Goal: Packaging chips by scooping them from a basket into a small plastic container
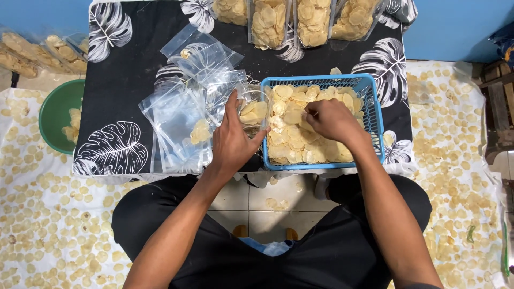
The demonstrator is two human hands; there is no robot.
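Landmark: the blue basket [375, 101], a rectangular plastic one, is set on the black leaf-print cloth [128, 69] and is heaped with pale yellow round chips [294, 142].

Left hand: the left hand [231, 140] is wrapped around a small clear bag [254, 109], which is held upright right against the basket's left wall; a few chips are already seen inside it.

Right hand: the right hand [333, 120] is sunk into the basket, fingers pinched narrow on chips from the pile. How many are pinched can't be told, honestly.

Empty bags: a loose fan of clear flat bags [182, 107] is spread left of the basket, shiny and see-through, one or two chips caught among them.

Filled packs: four clear packs [300, 21] stuffed with chips are lined up just beyond the basket's far edge. More filled packs [37, 51] are laid far to the left of the basket, off the cloth.

Green bowl: a round green bowl [53, 115] is parked well left of the basket, a few chips in it.

Floor: chips are scattered over a white sheet [466, 176] on both sides of the basket.
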